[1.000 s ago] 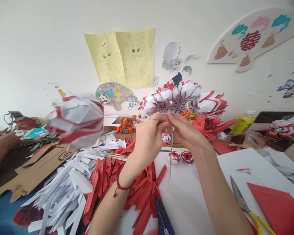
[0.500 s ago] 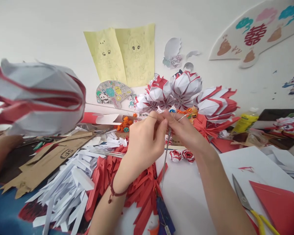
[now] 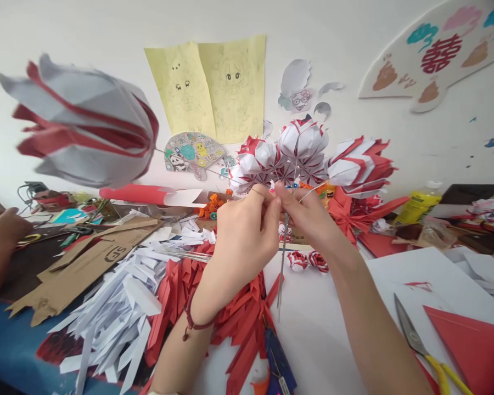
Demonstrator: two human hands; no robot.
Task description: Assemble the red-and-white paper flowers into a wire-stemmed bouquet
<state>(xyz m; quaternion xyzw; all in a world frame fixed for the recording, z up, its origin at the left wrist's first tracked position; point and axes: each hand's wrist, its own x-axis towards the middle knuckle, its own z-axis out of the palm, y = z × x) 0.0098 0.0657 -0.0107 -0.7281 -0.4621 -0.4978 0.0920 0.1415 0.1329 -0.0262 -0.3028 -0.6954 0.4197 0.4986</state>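
Note:
My left hand (image 3: 247, 230) and my right hand (image 3: 313, 214) meet in front of me, fingertips pinched round thin metal wires. A wire bundle (image 3: 283, 269) hangs down between them, and a single wire sticks out past the right fingers. From the left fingers another wire runs up to a large white-and-red folded paper flower (image 3: 94, 129), which hangs in the air at the left. Several similar paper flowers (image 3: 302, 140) stand behind the hands; another paper flower (image 3: 360, 167) leans out to the right. The exact grip at the fingertips is partly hidden.
Below lie piles of white paper strips (image 3: 115, 307) and red paper strips (image 3: 247, 323). Yellow-handled scissors (image 3: 415, 334) and red paper (image 3: 469, 345) are at right, near a yellow bottle (image 3: 420, 203). Torn cardboard (image 3: 78, 274) and another person's hand (image 3: 4, 230) are at left.
The large paper flower at the left has swung right and slightly up, showing more of its tips. The flowers behind have shifted slightly left. Both hands keep their pinch on the wires.

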